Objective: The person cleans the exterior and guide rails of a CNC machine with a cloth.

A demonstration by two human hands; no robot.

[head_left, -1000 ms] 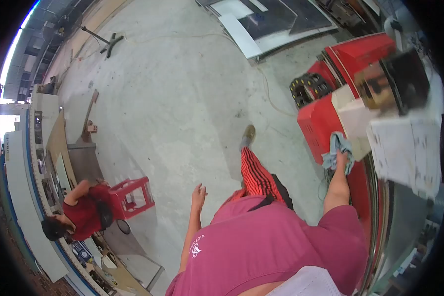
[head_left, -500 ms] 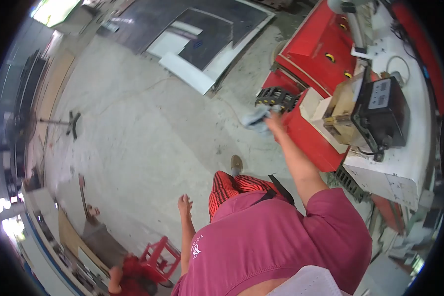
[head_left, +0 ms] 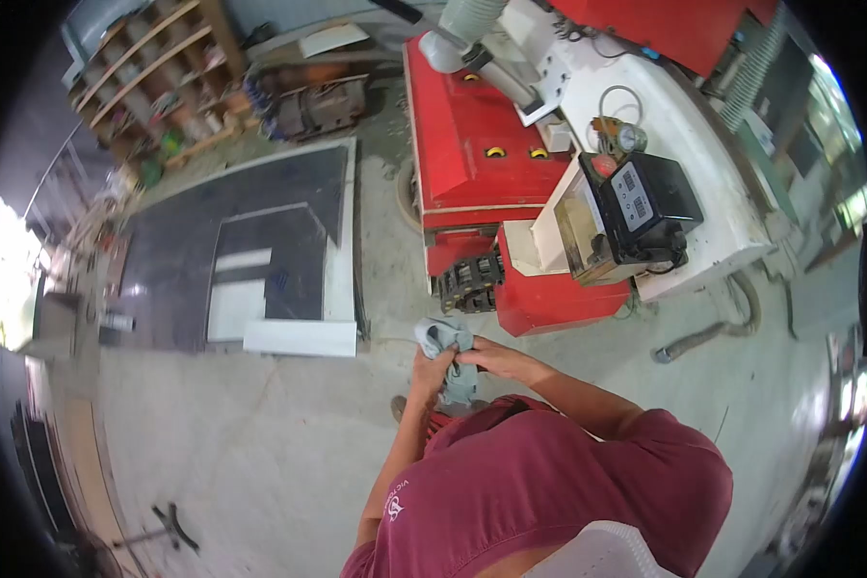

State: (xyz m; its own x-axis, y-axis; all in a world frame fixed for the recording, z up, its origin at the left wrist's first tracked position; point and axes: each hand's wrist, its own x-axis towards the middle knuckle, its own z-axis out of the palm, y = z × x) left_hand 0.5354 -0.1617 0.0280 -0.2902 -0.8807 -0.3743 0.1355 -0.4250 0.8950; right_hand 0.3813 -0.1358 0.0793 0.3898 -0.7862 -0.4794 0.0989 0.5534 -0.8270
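A crumpled light grey-blue cloth (head_left: 460, 383) hangs in front of my body, above the floor. My left hand (head_left: 432, 372) grips it from the left, fingers closed. From the other side my right hand (head_left: 493, 358) pinches it near the middle, so both hands meet at the cloth. Some fingertips are hidden in its folds. Just beyond the hands stands a red machine (head_left: 559, 301) with a black cable chain (head_left: 470, 284) at its side.
A black control box (head_left: 650, 207) with a clear cover sits on the machine's white top (head_left: 718, 241). Dark sheets (head_left: 173, 260) and white panels (head_left: 299, 337) lie ahead on the left. Behind them are wooden shelves (head_left: 154, 58). A hose (head_left: 694, 342) lies on the floor at right.
My view has turned to the right. My right hand has drawn the cloth in from beside the machine, and my left hand, empty before, has taken hold of it too.
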